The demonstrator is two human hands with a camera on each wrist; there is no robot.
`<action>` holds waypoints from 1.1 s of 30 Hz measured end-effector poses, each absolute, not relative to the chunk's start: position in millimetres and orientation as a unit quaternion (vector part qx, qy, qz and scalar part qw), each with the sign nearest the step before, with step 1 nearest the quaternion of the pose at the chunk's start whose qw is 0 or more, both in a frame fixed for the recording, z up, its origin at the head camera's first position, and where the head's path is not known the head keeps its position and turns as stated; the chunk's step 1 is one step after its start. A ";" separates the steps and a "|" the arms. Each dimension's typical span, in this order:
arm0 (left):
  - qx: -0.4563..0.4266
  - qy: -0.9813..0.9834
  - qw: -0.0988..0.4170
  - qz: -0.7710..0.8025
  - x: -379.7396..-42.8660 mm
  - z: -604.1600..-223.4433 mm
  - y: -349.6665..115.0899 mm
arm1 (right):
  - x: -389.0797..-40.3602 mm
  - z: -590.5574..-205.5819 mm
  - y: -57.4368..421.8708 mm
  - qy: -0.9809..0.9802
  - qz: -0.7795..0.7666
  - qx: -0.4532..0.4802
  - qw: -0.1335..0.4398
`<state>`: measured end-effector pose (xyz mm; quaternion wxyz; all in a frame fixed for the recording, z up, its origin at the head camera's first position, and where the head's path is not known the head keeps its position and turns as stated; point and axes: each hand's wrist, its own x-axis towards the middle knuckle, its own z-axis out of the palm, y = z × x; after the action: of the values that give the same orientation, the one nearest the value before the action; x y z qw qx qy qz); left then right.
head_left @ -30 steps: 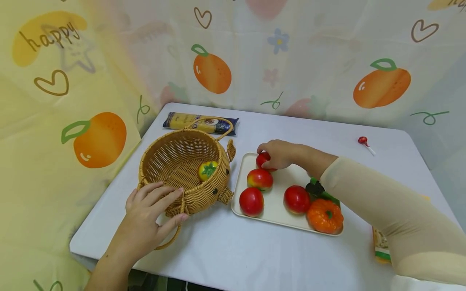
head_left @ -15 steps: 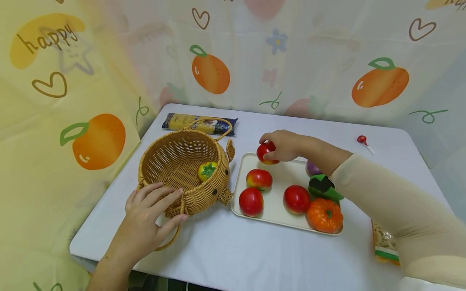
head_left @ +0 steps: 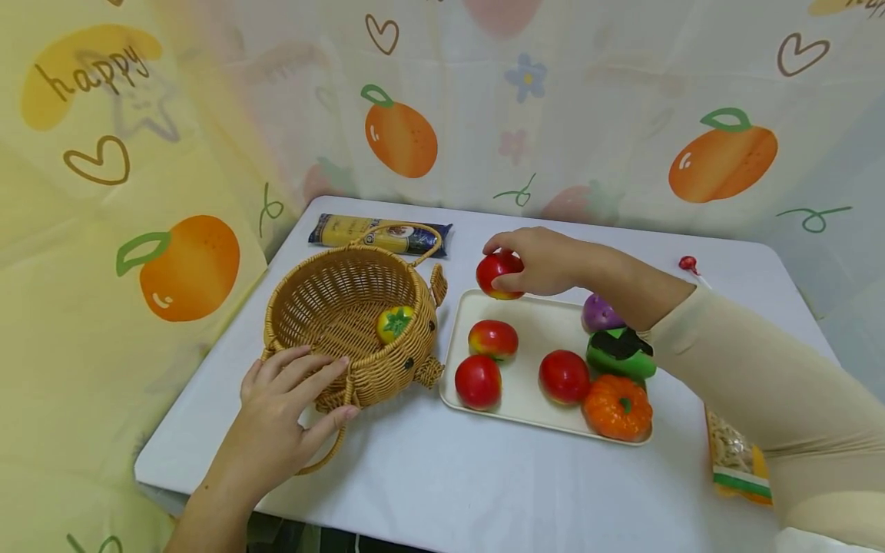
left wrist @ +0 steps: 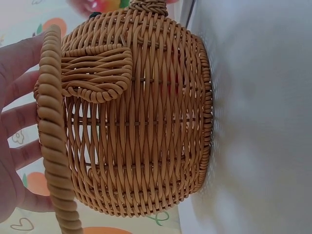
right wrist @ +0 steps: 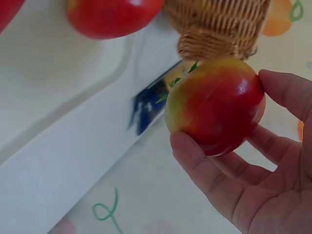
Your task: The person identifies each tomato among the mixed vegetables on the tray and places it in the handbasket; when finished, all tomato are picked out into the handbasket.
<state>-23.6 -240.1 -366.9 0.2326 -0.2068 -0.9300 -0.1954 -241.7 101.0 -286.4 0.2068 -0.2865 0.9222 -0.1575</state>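
Note:
My right hand holds a red toy tomato above the back left corner of the cream tray. Fingertips and thumb grip its sides; the right wrist view shows the tomato with a yellowish end and green leaf tips. My left hand rests on the near rim of the wicker basket, fingers spread and fairly straight beside its handle. Inside the basket lies another tomato, its yellow end and green leaves upward. On the tray sit a red-yellow tomato and red tomatoes.
The tray's right side bears an orange pumpkin, a green and black vegetable and a purple one. A pasta packet lies behind the basket. A red lollipop is back right, a bag under the right sleeve.
My right hand has lifted the tomato off the tray and moved it up, then slightly left toward the basket. The left hand has stayed on the basket rim.

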 end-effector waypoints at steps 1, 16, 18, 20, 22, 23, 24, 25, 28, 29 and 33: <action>-0.205 -0.931 0.231 -0.195 -23.4 -366.7 -240.1 | -239.5 -283.9 98.5 0.921 -0.159 -0.291 0.206; -0.198 -0.939 0.211 -0.186 -24.4 -367.6 -238.4 | -215.3 -257.1 45.2 0.891 -0.195 -0.364 0.191; -0.196 -0.939 0.210 -0.186 -23.8 -367.4 -238.7 | -215.0 -255.5 35.0 0.884 -0.203 -0.382 0.178; -0.194 -0.940 0.209 -0.186 -23.3 -367.2 -239.2 | -215.0 -254.4 24.2 0.879 -0.206 -0.398 0.161; -0.191 -0.941 0.207 -0.187 -22.9 -366.9 -239.8 | -214.4 -254.2 13.7 0.876 -0.210 -0.408 0.148; -0.190 -0.941 0.207 -0.187 -22.8 -366.8 -240.0 | -213.9 -254.6 8.6 0.874 -0.214 -0.412 0.145; -0.188 -0.942 0.206 -0.187 -22.6 -366.6 -240.3 | -213.3 -255.5 3.6 0.872 -0.216 -0.415 0.142; -0.187 -0.942 0.206 -0.187 -22.5 -366.5 -240.5 | -212.5 -256.8 -1.1 0.872 -0.214 -0.417 0.140; -0.184 -0.943 0.206 -0.188 -21.9 -366.2 -241.3 | -209.7 -262.2 -13.5 0.871 -0.199 -0.426 0.140; -0.183 -0.943 0.207 -0.188 -21.6 -366.2 -241.6 | -208.7 -264.3 -17.1 0.871 -0.190 -0.430 0.140; -0.186 -0.940 0.211 -0.190 -21.7 -366.1 -241.4 | -205.5 -272.5 -25.7 0.875 -0.145 -0.442 0.133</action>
<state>-21.7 -241.4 -366.1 0.2113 -0.1862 -0.9405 -0.1902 -205.5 -25.7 -272.5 0.1334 -0.4425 0.8748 -0.1454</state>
